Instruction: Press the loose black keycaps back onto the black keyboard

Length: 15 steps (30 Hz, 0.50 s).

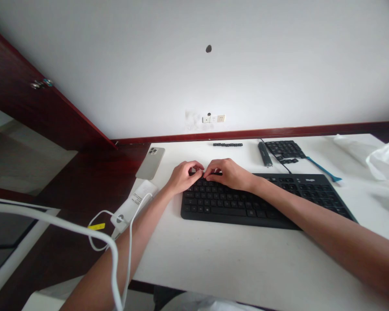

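Observation:
A black keyboard lies on the white table, and both hands meet at its upper left corner. My left hand is closed, thumb and fingers pinched together at the top row of keys. From the right, my right hand comes in pinched as well, its fingertips almost touching those of the left. Whatever sits between the fingertips is too small and too covered to make out. My right forearm crosses over the keyboard and hides part of its keys. Behind the hands, a short row of loose black keycaps lies on the table.
Further back are a black pen-shaped tool, a block of loose keycaps and a blue-handled brush. A phone and a white power strip lie left. White cable crosses my left forearm. A plastic bag rests right.

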Tool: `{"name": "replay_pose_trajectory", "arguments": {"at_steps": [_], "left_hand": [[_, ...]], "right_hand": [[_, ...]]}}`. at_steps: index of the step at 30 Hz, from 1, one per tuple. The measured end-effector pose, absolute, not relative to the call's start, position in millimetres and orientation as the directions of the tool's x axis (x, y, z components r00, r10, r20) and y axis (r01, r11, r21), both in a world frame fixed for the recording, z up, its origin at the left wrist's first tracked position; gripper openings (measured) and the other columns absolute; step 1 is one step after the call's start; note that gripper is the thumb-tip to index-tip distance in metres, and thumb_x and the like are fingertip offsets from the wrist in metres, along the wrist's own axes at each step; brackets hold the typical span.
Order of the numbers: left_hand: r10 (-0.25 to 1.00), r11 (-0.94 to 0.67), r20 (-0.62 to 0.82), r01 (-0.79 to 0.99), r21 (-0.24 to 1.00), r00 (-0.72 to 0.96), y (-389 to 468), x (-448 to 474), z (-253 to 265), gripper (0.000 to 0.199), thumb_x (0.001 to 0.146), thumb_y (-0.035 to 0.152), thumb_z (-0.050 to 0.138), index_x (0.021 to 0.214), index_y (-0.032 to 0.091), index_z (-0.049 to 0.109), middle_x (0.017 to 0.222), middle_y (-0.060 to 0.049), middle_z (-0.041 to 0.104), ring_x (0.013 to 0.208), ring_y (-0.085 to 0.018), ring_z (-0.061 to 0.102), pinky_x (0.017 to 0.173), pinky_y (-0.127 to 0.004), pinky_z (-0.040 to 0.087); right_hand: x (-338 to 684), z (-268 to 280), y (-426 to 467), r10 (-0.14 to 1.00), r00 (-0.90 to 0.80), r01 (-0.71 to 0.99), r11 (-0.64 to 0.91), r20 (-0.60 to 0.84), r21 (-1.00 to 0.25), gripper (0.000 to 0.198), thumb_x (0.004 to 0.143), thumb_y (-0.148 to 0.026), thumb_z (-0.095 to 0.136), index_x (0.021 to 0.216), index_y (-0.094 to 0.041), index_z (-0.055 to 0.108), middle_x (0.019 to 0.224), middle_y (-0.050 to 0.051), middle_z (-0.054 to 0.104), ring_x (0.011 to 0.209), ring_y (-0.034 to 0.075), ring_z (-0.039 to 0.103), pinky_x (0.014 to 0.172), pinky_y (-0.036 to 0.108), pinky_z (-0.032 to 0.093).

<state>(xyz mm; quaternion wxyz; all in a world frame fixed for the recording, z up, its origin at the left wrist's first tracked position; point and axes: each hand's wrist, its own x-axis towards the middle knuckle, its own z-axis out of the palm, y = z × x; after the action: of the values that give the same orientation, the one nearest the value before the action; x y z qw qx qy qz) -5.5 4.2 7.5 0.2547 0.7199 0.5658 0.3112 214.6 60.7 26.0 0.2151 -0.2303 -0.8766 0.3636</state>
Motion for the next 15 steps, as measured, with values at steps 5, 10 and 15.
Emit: {"name": "replay_pose_trajectory", "arguments": {"at_steps": [5, 10, 15], "left_hand": [[0.960, -0.274, 0.139, 0.705, 0.654, 0.244, 1.6, -5.2, 15.5, 0.014, 0.090, 0.029, 0.063, 0.093, 0.026, 0.076, 0.100, -0.001, 0.078, 0.095, -0.023, 0.065, 0.088, -0.034, 0.050], [0.948, -0.310, 0.153, 0.703, 0.640, 0.278, 1.5, -6.0, 16.0, 0.013, 0.090, 0.032, 0.065, 0.096, 0.026, 0.075, 0.101, -0.002, 0.078, 0.095, -0.025, 0.065, 0.088, -0.038, 0.050], [0.949, -0.312, 0.162, 0.716, 0.625, 0.272, 1.7, -6.1, 14.2, 0.014, 0.089, 0.035, 0.067, 0.098, 0.026, 0.074, 0.099, -0.004, 0.076, 0.095, -0.025, 0.064, 0.086, -0.037, 0.050]], "right_hand": [[215.7, 22.0, 62.4, 0.579, -0.794, 0.248, 0.588, 0.186, -0.770, 0.010, 0.089, -0.021, 0.068, 0.093, -0.024, 0.077, 0.094, 0.000, 0.076, 0.086, 0.017, 0.068, 0.082, 0.030, 0.051], [214.5, 21.7, 61.7, 0.620, -0.771, 0.287, 0.542, 0.145, -0.790, 0.006, 0.086, -0.022, 0.069, 0.092, -0.023, 0.072, 0.092, 0.000, 0.075, 0.086, 0.018, 0.068, 0.080, 0.031, 0.050], [213.2, 18.8, 64.4, 0.659, -0.748, 0.333, 0.471, 0.076, -0.817, 0.016, 0.084, -0.026, 0.072, 0.099, -0.021, 0.069, 0.087, 0.000, 0.072, 0.080, 0.017, 0.065, 0.072, 0.030, 0.049]]}}
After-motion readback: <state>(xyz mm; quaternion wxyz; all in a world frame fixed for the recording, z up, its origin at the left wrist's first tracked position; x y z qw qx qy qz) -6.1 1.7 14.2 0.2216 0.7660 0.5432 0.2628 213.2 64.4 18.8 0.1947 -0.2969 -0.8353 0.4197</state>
